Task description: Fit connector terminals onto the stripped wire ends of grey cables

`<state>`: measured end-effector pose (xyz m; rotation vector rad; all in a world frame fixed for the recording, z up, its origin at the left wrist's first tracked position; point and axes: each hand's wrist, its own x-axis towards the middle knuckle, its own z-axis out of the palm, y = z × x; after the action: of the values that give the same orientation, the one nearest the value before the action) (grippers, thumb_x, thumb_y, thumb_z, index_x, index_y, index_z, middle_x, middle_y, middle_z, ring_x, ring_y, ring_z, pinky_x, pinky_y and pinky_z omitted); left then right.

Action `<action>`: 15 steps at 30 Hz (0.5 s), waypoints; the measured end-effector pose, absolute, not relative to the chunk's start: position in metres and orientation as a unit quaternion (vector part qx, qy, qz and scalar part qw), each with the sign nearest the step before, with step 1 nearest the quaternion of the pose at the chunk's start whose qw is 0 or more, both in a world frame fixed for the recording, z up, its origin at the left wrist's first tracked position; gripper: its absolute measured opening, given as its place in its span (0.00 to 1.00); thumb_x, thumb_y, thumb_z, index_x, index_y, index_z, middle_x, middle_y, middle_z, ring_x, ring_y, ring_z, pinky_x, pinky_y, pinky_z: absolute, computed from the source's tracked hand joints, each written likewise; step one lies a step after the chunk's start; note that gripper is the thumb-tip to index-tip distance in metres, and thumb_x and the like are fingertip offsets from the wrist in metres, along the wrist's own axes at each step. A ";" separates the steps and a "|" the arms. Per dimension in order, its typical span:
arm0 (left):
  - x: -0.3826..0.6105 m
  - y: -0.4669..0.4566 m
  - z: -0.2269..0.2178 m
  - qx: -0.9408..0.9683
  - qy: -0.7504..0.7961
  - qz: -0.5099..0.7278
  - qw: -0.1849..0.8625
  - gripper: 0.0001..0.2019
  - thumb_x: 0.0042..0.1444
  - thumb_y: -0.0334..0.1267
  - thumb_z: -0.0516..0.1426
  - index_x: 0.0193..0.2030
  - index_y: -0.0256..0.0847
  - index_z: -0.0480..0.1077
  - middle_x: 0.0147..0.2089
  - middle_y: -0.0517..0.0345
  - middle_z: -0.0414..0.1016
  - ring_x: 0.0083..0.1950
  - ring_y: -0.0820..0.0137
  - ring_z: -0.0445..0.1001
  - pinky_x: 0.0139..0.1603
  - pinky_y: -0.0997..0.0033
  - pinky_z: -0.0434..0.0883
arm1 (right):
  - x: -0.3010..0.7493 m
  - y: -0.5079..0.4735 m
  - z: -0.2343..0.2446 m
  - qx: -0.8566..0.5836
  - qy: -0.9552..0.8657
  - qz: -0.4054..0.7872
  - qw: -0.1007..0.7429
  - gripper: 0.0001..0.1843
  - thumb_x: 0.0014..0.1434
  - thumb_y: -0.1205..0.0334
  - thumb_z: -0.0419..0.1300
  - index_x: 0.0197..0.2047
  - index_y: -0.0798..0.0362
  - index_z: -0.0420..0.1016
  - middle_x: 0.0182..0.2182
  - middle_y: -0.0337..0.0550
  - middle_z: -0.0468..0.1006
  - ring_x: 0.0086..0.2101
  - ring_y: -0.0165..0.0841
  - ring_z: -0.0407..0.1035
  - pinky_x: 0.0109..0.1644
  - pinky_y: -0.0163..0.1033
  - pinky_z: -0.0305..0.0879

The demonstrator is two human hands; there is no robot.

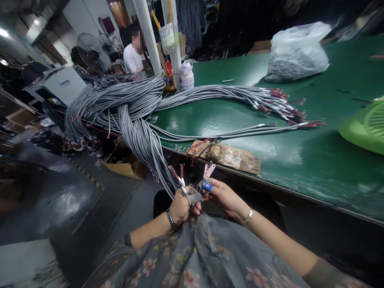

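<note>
Landmark: wooden block (pixel 240 158) at the bench edge; all places run from it.
Left hand (pixel 181 204): left of the block, on the wearer's side; closed round the grey cables (pixel 160 168), ends up.
Right hand (pixel 225 196): wearer's side of the block; thumb and fingers pinched on the coloured wires (pixel 195 187), exact grip partly hidden.
Pink clip-like piece (pixel 209 170): just above the right fingertips; cannot tell if held.
Done, by look: held ends already bare, coloured cores splayed; the fanned cable batch (pixel 225 92) beyond the block likewise.
Strays: a few loose cables (pixel 210 137) just beyond the block, cores showing.
Left over, my judgement: fine wire work at the held ends seems unfinished; cable heap (pixel 120 96) far left of the block, its stage unreadable.
Count: cannot tell.
</note>
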<state>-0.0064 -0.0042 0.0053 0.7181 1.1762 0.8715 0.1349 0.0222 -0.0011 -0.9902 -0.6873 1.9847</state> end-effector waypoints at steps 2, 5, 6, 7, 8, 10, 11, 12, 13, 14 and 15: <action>-0.006 -0.005 0.005 0.325 0.535 0.399 0.671 0.19 0.34 0.50 0.65 0.20 0.37 0.65 0.13 0.61 0.67 0.11 0.79 0.60 0.12 0.79 0.55 | 0.138 0.021 -0.004 -0.405 -0.231 0.784 0.409 0.19 0.39 0.48 0.71 0.25 0.53 0.73 0.21 0.37 0.71 0.21 0.26 0.62 0.26 0.33 0.61; -0.005 -0.006 0.004 0.331 0.543 0.414 0.651 0.18 0.36 0.50 0.64 0.20 0.37 0.65 0.14 0.61 0.68 0.11 0.79 0.61 0.13 0.79 0.56 | 0.144 0.017 -0.009 -0.409 -0.218 0.793 0.396 0.19 0.46 0.45 0.66 0.26 0.53 0.75 0.24 0.41 0.73 0.23 0.28 0.64 0.26 0.34 0.64; -0.005 -0.006 0.004 0.333 0.544 0.418 0.647 0.18 0.36 0.50 0.64 0.20 0.37 0.65 0.14 0.61 0.68 0.12 0.79 0.61 0.13 0.79 0.57 | 0.145 0.016 -0.009 -0.401 -0.227 0.797 0.391 0.19 0.47 0.44 0.65 0.27 0.54 0.75 0.24 0.42 0.73 0.23 0.29 0.65 0.26 0.34 0.64; -0.005 -0.006 0.005 0.333 0.543 0.422 0.645 0.18 0.36 0.50 0.64 0.21 0.37 0.65 0.14 0.61 0.68 0.12 0.79 0.61 0.13 0.79 0.57 | 0.147 0.016 -0.009 -0.393 -0.236 0.799 0.389 0.20 0.48 0.43 0.64 0.27 0.53 0.75 0.25 0.42 0.73 0.24 0.29 0.65 0.27 0.34 0.64; -0.004 -0.006 0.007 0.332 0.541 0.424 0.646 0.18 0.36 0.51 0.64 0.21 0.38 0.65 0.14 0.61 0.68 0.12 0.79 0.61 0.13 0.79 0.57 | 0.148 0.016 -0.009 -0.387 -0.240 0.801 0.389 0.20 0.49 0.43 0.63 0.27 0.53 0.75 0.25 0.42 0.73 0.24 0.29 0.65 0.27 0.34 0.64; -0.002 -0.003 0.013 0.329 0.535 0.423 0.653 0.19 0.36 0.51 0.64 0.22 0.38 0.65 0.14 0.61 0.68 0.11 0.78 0.61 0.12 0.79 0.56 | 0.150 0.021 -0.006 -0.383 -0.233 0.799 0.400 0.20 0.48 0.41 0.63 0.27 0.52 0.75 0.25 0.42 0.74 0.24 0.29 0.65 0.27 0.34 0.64; 0.000 -0.002 0.016 0.328 0.531 0.421 0.658 0.19 0.36 0.52 0.64 0.22 0.37 0.65 0.14 0.61 0.68 0.11 0.78 0.61 0.12 0.79 0.56 | 0.150 0.025 -0.004 -0.382 -0.224 0.798 0.408 0.21 0.48 0.40 0.63 0.27 0.51 0.75 0.25 0.41 0.74 0.23 0.29 0.64 0.27 0.34 0.64; 0.001 0.000 0.019 0.327 0.525 0.421 0.664 0.20 0.35 0.52 0.65 0.22 0.37 0.65 0.14 0.61 0.67 0.11 0.78 0.61 0.12 0.79 0.55 | 0.150 0.029 -0.002 -0.381 -0.217 0.797 0.416 0.21 0.47 0.40 0.63 0.27 0.51 0.75 0.25 0.41 0.74 0.23 0.28 0.64 0.27 0.34 0.64; 0.003 0.003 0.023 0.326 0.519 0.422 0.668 0.20 0.35 0.52 0.65 0.22 0.37 0.65 0.14 0.61 0.67 0.11 0.78 0.61 0.12 0.79 0.55 | 0.149 0.034 0.001 -0.379 -0.215 0.795 0.422 0.21 0.45 0.39 0.64 0.28 0.51 0.75 0.25 0.40 0.73 0.23 0.28 0.64 0.27 0.34 0.64; 0.005 0.005 0.025 0.326 0.512 0.426 0.671 0.20 0.34 0.52 0.65 0.21 0.37 0.65 0.14 0.61 0.67 0.11 0.78 0.61 0.12 0.79 0.55 | 0.148 0.039 0.003 -0.376 -0.221 0.792 0.428 0.22 0.43 0.39 0.65 0.28 0.51 0.75 0.24 0.39 0.73 0.23 0.28 0.64 0.27 0.33 0.63; 0.007 0.008 0.028 0.325 0.506 0.431 0.673 0.21 0.34 0.52 0.65 0.21 0.37 0.65 0.14 0.62 0.67 0.11 0.78 0.61 0.12 0.79 0.55 | 0.146 0.043 0.005 -0.374 -0.235 0.785 0.434 0.23 0.41 0.39 0.67 0.28 0.51 0.75 0.23 0.38 0.72 0.23 0.28 0.63 0.27 0.33 0.63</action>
<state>0.0069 0.0080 0.0276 0.7314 1.1385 0.9710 0.1464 0.0429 0.0049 -0.9323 -0.5848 1.9559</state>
